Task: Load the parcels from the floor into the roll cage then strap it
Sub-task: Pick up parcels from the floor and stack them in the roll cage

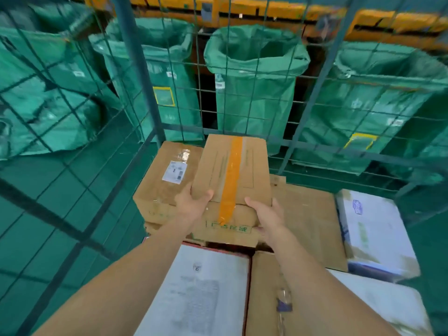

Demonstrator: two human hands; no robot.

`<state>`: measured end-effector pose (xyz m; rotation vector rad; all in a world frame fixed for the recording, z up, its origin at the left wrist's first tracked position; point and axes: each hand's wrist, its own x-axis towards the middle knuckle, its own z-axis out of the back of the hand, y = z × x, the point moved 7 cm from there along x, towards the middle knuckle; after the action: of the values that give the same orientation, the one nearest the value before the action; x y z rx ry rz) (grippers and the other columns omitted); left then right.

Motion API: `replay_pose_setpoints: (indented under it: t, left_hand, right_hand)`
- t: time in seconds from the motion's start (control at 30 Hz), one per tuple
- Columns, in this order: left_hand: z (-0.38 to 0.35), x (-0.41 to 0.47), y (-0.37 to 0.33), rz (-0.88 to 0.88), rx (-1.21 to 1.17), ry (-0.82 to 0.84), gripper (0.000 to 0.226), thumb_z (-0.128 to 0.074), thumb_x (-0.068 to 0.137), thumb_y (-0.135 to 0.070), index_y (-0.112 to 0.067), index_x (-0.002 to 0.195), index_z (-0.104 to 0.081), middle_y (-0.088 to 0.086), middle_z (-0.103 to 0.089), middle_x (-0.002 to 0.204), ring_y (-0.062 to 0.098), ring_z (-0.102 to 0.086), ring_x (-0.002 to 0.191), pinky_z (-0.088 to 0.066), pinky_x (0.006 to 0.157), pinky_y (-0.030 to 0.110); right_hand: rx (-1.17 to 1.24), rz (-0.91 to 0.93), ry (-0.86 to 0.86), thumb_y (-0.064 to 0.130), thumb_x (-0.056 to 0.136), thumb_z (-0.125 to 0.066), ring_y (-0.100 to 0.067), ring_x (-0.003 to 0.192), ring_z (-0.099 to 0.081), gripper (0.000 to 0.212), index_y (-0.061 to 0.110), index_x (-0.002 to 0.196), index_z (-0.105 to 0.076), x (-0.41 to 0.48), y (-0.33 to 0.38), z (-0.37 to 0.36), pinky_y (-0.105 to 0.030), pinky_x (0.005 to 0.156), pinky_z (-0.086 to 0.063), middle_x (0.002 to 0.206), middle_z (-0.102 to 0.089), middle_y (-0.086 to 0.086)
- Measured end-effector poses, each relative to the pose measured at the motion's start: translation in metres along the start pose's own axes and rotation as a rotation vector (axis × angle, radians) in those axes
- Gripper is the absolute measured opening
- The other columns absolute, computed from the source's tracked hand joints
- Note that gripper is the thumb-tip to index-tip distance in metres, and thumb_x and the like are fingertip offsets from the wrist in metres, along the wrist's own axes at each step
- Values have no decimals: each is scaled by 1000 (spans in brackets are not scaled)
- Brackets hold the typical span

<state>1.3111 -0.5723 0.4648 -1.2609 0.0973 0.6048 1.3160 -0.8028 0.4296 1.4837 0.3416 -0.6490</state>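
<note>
The brown cardboard box with an orange tape stripe (232,170) is inside the green wire-mesh roll cage (137,69), toward its far end, at 12 o'clock from the person. The left hand (191,202) grips the box's near left corner, thumb on the top face. The right hand (266,212) clasps the near right corner, thumb on top and fingers curled round the side. The box's far edge lies close to the back mesh, with only a narrow gap. At its 9 o'clock a brown carton with a white shipping label (164,180) lies partly under it, near the cage's corner post. At 3 o'clock the load is lower and more open — a flat brown cardboard sheet (310,219), then a white parcel with blue print (371,226) by the right mesh.

Whether the box's underside rests on the cartons below cannot be told. The left hand's fingers are out of sight beneath it. At 6 o'clock a white-topped flat parcel (201,287) carries blurred print and is crossed by the forearms. Beside it, a plain brown carton (261,299) is cut off by the bottom edge.

Outside the mesh the green floor (36,214) spreads at 9 o'clock. Open-mouthed green woven sacks (254,76) stand in a row at 12 o'clock under a yellow-orange rail (278,8).
</note>
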Motion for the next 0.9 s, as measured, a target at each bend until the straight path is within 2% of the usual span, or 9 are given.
replay_pose_setpoints:
  t: [0.13,0.2,0.33,0.43,0.5,0.63,0.7,0.77,0.9]
  left_hand:
    - [-7,53,20,18,93,6,65,-68,89,-10,-12,147,-39,4,-56,134,26,-58,117,-49,102,41]
    - [-3,75,32,34,160,-30,68,-65,91,-9,-9,150,-33,4,-51,140,24,-53,125,-44,105,31]
    - [-4,103,30,-2,221,-41,57,-61,92,-3,-8,145,-41,-10,-50,121,9,-51,107,-43,78,6]
    - [-15,120,30,-23,281,-24,60,-63,88,-7,-10,145,-44,1,-49,140,18,-51,126,-43,105,26]
    - [-22,123,37,-5,289,-15,60,-60,87,-4,-10,144,-45,8,-46,141,25,-47,131,-42,108,36]
    - [-30,110,33,25,338,38,60,-54,89,-5,-8,147,-38,11,-23,152,28,-35,136,-28,111,24]
    - [-31,100,27,36,346,57,61,-62,86,-16,-11,144,-41,9,-20,153,29,-29,140,-26,116,30]
    - [-29,91,22,58,335,56,67,-68,81,-29,-16,142,-45,9,-28,151,29,-32,138,-32,115,39]
    - [-24,61,19,103,252,79,83,-64,56,-45,-16,133,-52,1,-56,131,20,-53,115,-44,96,29]
  right_hand:
    - [-96,-51,35,43,67,-84,-26,123,-57,88,33,144,-42,64,-30,-35,-53,107,-45,137,-59,4]
    - [-98,-90,39,38,74,-82,-27,131,-50,98,32,154,-26,78,-40,-50,-52,113,-38,148,-47,3]
    - [-59,-70,1,22,85,-76,-26,134,-47,87,31,156,-25,104,-40,-61,-52,114,-38,150,-46,2]
    - [-41,-54,-4,17,86,-74,-24,131,-50,80,37,151,-32,125,-34,-64,-54,111,-40,145,-51,5]
    - [-75,-48,-14,16,87,-72,-23,129,-52,77,37,150,-33,128,-31,-64,-53,110,-42,143,-53,6]
    - [-287,9,-27,31,93,-67,-27,141,-40,86,33,158,-11,118,-23,-61,-52,115,-35,158,-36,2]
    - [-316,14,-45,34,93,-66,-28,144,-35,92,30,159,-2,109,-19,-60,-52,118,-32,161,-29,0]
    - [-279,11,-32,33,91,-67,-28,146,-32,99,28,159,5,96,-16,-59,-53,119,-29,162,-26,-2]
    - [-290,40,-20,42,95,-60,-27,148,-29,85,25,160,-7,50,-14,-40,-49,120,-25,163,-25,0]
